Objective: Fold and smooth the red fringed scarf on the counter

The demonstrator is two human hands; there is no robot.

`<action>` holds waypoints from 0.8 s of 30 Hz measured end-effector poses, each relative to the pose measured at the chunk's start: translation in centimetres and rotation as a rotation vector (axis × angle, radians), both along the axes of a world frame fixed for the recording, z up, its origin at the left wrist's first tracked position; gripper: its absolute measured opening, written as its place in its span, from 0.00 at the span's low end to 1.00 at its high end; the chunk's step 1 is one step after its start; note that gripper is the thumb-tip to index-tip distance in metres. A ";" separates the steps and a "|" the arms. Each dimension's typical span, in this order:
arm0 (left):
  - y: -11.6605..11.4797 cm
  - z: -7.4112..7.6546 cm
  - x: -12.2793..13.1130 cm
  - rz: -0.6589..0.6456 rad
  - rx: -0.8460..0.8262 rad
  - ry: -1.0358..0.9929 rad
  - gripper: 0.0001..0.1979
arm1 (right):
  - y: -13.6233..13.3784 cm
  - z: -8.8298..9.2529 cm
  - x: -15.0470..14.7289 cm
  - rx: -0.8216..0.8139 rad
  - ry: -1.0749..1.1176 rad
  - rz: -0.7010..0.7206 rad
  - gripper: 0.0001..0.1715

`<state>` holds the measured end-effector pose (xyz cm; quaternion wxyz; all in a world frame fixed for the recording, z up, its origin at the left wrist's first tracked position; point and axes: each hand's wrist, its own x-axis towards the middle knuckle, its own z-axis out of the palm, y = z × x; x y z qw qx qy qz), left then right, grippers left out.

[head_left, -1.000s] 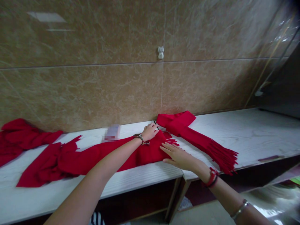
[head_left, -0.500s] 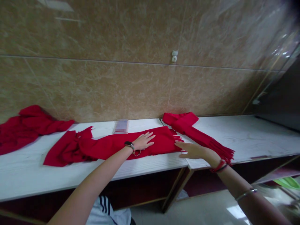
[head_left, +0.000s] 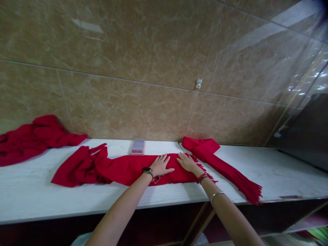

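Note:
A red fringed scarf [head_left: 128, 167] lies along the white counter [head_left: 97, 201], flat at its right part and bunched up at its left end. My left hand [head_left: 161, 166] rests on the flat part with fingers spread. Close by on the right, my right hand [head_left: 188, 162] also lies open on the cloth, near the fringe. Neither hand grips anything. Just past the fringe, a second red scarf [head_left: 222, 164] is laid folded over itself, its tassels at the counter's front edge.
A heap of red cloth [head_left: 38, 140] sits at the far left against the tiled wall [head_left: 128, 102]. Behind the scarf is a small blurred packet [head_left: 137, 147]. A dark box-like object [head_left: 307, 130] stands at the right end. Open shelf space lies under the counter.
My right hand has moved left from beyond the fringe onto the scarf, beside my left hand. The fringe end now slants outward more. The camera view has tilted somewhat.

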<state>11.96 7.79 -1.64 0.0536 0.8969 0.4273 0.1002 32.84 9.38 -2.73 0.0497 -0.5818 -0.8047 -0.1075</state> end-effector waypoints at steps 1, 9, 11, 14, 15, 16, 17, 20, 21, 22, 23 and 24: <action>0.0 0.0 0.0 -0.003 0.002 -0.003 0.42 | 0.1 -0.4 0.6 -0.012 -0.011 -0.004 0.26; -0.3 0.3 0.0 -0.008 -0.016 -0.012 0.42 | 0.4 -0.8 2.5 -0.034 -0.097 -0.032 0.25; -0.4 0.3 0.0 -0.004 -0.021 -0.014 0.42 | 0.3 -1.0 2.4 -0.026 -0.103 -0.039 0.26; -0.4 0.2 0.0 0.001 -0.023 -0.009 0.42 | 0.2 -1.0 2.4 -0.004 -0.114 -0.047 0.26; -0.4 0.2 0.0 -0.001 -0.022 -0.007 0.42 | 0.1 -0.9 2.4 0.005 -0.116 -0.057 0.26; -0.4 0.1 0.0 -0.003 -0.019 -0.004 0.42 | 0.0 -0.7 2.2 0.015 -0.115 -0.071 0.26; -0.4 0.1 0.0 -0.005 -0.015 -0.003 0.41 | 0.0 -0.3 2.0 0.030 -0.112 -0.080 0.26; -0.3 0.0 0.0 -0.006 -0.006 0.003 0.41 | -0.3 0.8 0.8 0.098 -0.089 -0.046 0.28; -0.3 0.1 0.0 -0.005 -0.005 0.005 0.41 | -0.5 1.1 0.2 0.117 -0.074 -0.020 0.28; -0.3 0.1 0.1 -0.004 -0.005 0.007 0.42 | -0.7 1.2 -0.4 0.129 -0.056 0.009 0.28; -0.4 0.2 0.1 -0.004 -0.007 0.009 0.42 | -0.8 1.2 -0.9 0.129 -0.038 0.031 0.29; -0.4 0.2 0.1 -0.002 -0.008 0.012 0.42 | -1.0 1.0 -1.3 0.117 -0.022 0.044 0.29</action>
